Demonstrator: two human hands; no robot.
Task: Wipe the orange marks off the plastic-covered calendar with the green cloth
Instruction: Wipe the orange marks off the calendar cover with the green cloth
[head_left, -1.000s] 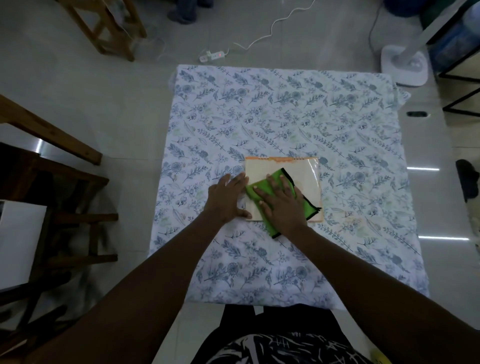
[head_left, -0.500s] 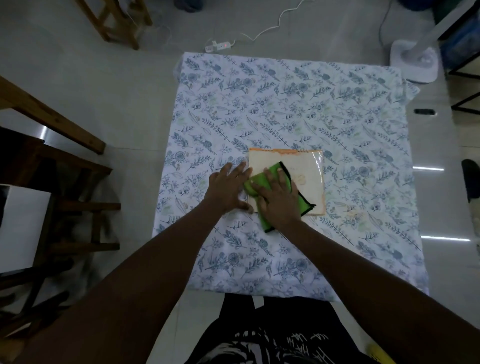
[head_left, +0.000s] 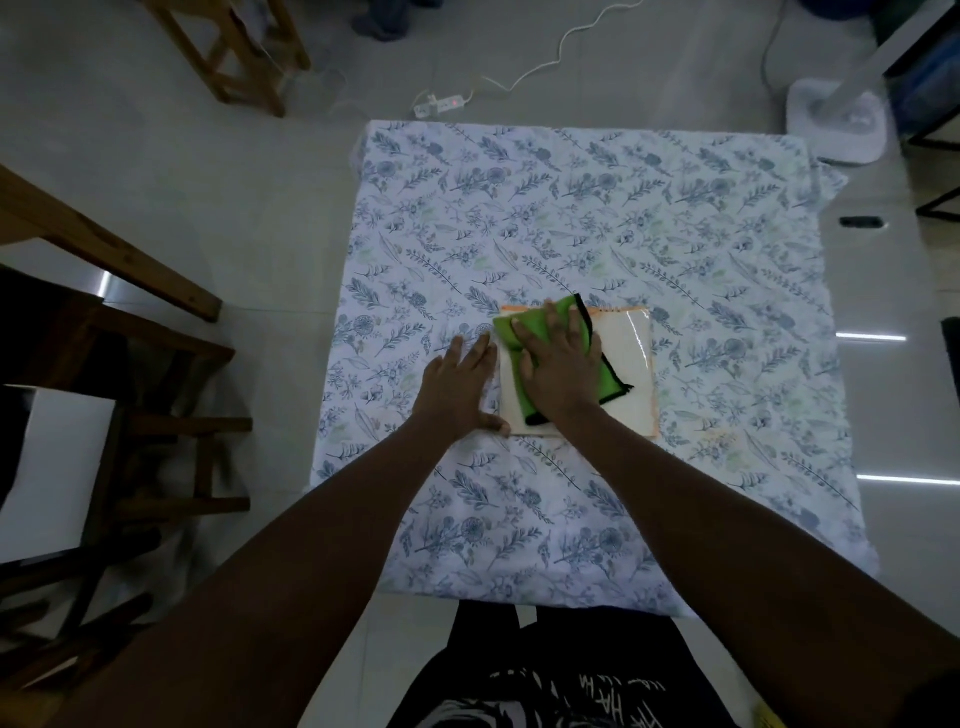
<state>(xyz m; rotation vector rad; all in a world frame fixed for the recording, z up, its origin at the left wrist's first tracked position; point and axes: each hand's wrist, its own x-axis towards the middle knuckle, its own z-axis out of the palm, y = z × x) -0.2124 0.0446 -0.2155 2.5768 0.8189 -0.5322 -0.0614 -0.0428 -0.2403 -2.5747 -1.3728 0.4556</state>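
One calendar (head_left: 623, 358) in glossy plastic lies flat near the middle of the tabletop (head_left: 571, 218), which is covered by a blue floral sheet. One green cloth (head_left: 524, 325) with black edging is spread over the calendar's left and far part. Two bare hands are at work: the right hand (head_left: 563, 364) presses flat on the cloth, fingers spread and open, no grip closed around it; the left hand (head_left: 462, 382) lies flat and open on the sheet, touching the calendar's left edge. An orange strip shows along the calendar's far edge. One power strip (head_left: 439, 105) with its cord lies on the floor beyond, wooden furniture (head_left: 234, 52) stands at left, and one white fan base (head_left: 836, 122) at the far right.
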